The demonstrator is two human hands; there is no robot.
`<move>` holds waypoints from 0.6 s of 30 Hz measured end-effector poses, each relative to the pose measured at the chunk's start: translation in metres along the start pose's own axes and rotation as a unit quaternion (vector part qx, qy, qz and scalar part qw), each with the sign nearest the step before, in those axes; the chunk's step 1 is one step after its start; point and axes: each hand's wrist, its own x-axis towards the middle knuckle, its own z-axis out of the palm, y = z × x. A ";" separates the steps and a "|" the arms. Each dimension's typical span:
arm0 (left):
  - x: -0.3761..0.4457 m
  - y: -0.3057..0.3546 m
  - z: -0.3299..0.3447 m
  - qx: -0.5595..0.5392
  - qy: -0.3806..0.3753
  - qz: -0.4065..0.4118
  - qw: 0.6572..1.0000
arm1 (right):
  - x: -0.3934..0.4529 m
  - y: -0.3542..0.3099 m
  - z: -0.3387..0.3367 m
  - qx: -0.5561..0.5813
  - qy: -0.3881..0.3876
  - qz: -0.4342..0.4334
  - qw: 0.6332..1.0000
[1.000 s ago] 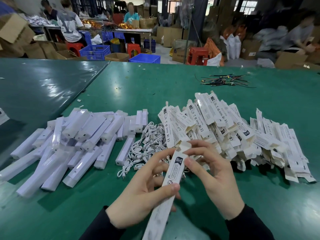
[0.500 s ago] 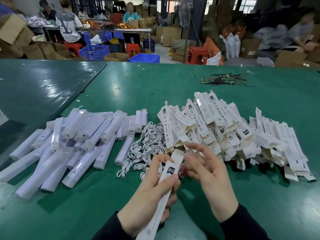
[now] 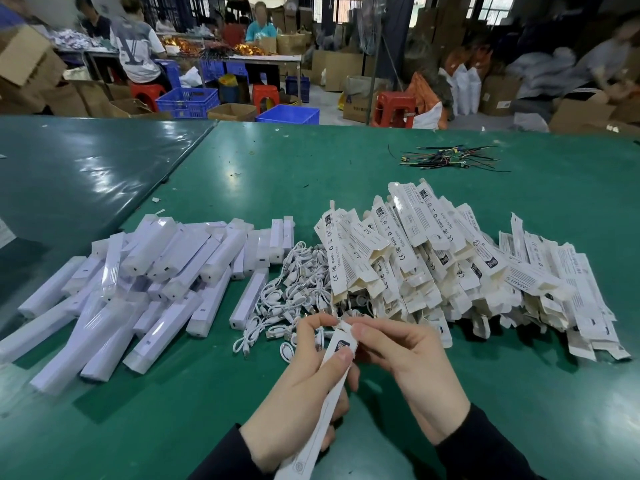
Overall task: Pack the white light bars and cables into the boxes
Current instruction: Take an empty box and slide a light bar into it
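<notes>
a: what's in the hands?

b: one long white box (image 3: pixel 325 403), slanting from the bottom edge of the view up toward the middle of the green table (image 3: pixel 346 161). the left hand (image 3: pixel 301 386) is wrapped round its middle, thumb lying across the printed face near the top. the right hand (image 3: pixel 405 365) has its fingers curled in at the box's top end, pinching the flap there.

a: anything inside it?

b: can't tell. the top end is covered by fingertips, so whatever it holds is hidden.

a: where's the rest of the stock?

b: three heaps across the table. on the left, the white light bars (image 3: pixel 138 285), lying loose and crisscrossed, some stacked over others. in the middle, a tangle of white cables (image 3: pixel 294 289), just beyond the left hand. to the right, a big pile of flat boxes (image 3: pixel 450 265), printed sides up, end flaps sticking out; the pile's near edge sits just past the right hand's knuckles.

a: those boxes filled?

b: they look flat, but i can't see into any of them.

a: and farther off?

b: a bunch of coloured wires (image 3: pixel 446 159) near the far edge. past the table, blue crates (image 3: pixel 188 102), red stools (image 3: pixel 393 109), cardboard cartons (image 3: pixel 232 112) on the floor, and people sitting at another table.
</notes>
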 end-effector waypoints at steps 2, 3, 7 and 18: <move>-0.001 -0.001 0.002 -0.005 0.000 -0.011 1.000 | -0.001 0.001 0.000 -0.012 -0.011 -0.003 1.000; -0.001 -0.001 0.003 -0.009 0.002 -0.016 1.000 | -0.001 0.001 0.000 -0.016 -0.015 -0.003 1.000; -0.001 0.001 0.003 -0.015 0.001 -0.025 1.000 | -0.001 0.001 -0.001 -0.015 -0.017 0.001 1.000; 0.000 -0.002 -0.002 0.004 -0.033 -0.045 0.998 | -0.001 0.012 0.005 0.009 -0.021 0.032 0.999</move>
